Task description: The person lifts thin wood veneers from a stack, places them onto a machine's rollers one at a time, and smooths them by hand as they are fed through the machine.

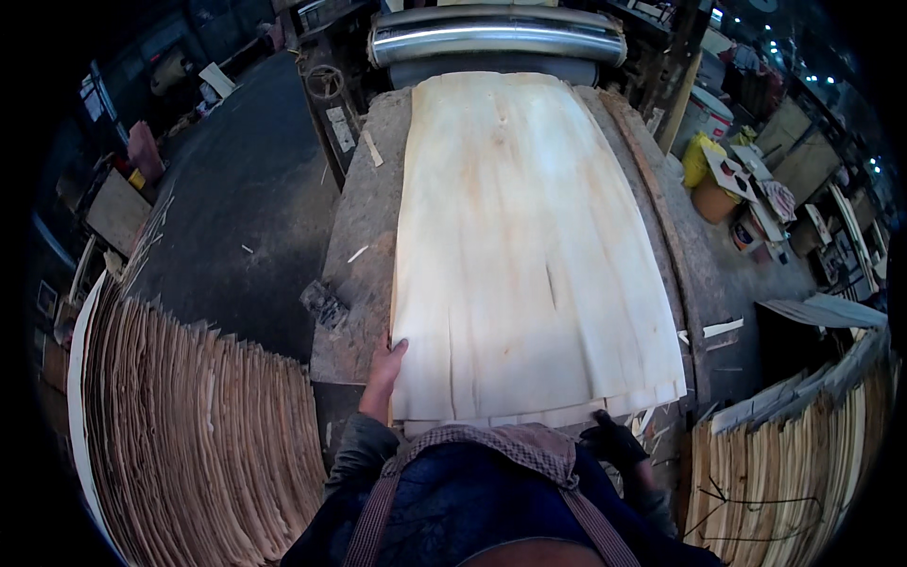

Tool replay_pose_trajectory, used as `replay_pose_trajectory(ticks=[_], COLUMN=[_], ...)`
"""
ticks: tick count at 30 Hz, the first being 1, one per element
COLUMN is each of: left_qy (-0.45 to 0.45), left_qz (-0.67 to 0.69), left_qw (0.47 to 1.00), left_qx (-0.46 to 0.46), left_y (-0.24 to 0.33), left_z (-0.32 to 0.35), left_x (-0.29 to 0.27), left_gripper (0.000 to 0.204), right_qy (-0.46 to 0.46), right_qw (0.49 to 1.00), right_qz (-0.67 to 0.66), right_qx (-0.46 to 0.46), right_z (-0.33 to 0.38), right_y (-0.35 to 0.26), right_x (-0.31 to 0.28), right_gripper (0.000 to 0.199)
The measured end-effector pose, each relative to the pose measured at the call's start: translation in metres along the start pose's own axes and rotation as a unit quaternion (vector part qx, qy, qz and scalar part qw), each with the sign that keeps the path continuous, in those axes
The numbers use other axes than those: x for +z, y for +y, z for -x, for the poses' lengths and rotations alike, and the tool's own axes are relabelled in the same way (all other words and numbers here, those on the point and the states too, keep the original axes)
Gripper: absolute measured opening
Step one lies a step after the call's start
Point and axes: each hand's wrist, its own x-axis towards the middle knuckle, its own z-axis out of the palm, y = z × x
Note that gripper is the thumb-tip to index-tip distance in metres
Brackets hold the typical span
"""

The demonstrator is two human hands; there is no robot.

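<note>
A long pale wood veneer sheet (510,246) lies lengthwise in front of me, with a bit of another sheet showing under its near edge. My left hand (383,367), bare, is closed on the sheet's left edge near the close corner, thumb on top; its other fingers are mostly hidden. In a dark glove, my right hand (614,441) is at the near edge, right of my body. Its fingers look apart, one tip touching the edge. The sheet's far end reaches the shiny metal roller (496,42) of a machine.
A rough worktable (364,227) carries the sheet, with wood scraps on it. Tall veneer stacks stand at left (217,425) and right (784,472). A handwheel (325,82) sits left of the rollers. Buckets, a yellow bag (701,159) and boards occupy the right floor.
</note>
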Motion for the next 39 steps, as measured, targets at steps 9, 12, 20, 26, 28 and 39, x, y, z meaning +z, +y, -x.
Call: replay_pose_trajectory(ticks=[9,12,20,26,28,39], left_qy=[-0.066,-0.074,-0.14,-0.103,-0.058,0.014], left_qz=[0.044,0.123,0.188,0.183,0.115,0.099], left_qw=[0.997,0.988,0.967,0.977,0.991,0.995], left_qx=[-0.007,-0.06,-0.101,-0.038,-0.022,0.019], left_y=[-0.002,0.034,0.027,0.0,-0.024,-0.012], left_z=[-0.013,0.002,0.0,-0.011,-0.028,0.029], left_x=[-0.005,0.0,-0.008,-0.001,0.004,0.037], left_gripper=[0.049,0.053,0.057,0.055,0.054,0.043], right_qy=[-0.055,-0.029,-0.144,-0.033,0.056,0.132], right_qw=[0.953,0.952,0.873,0.884,0.929,0.921], right_qz=[-0.287,-0.281,-0.43,-0.426,-0.223,-0.291], right_qx=[-0.082,-0.119,-0.182,-0.19,-0.291,-0.224], right_z=[-0.043,-0.064,-0.081,-0.114,-0.14,-0.066], right_y=[0.041,0.052,0.04,0.054,0.068,0.032], right_x=[-0.014,-0.021,-0.013,-0.02,-0.04,-0.048], right_gripper=[0.056,0.057,0.041,0.034,0.03,0.03])
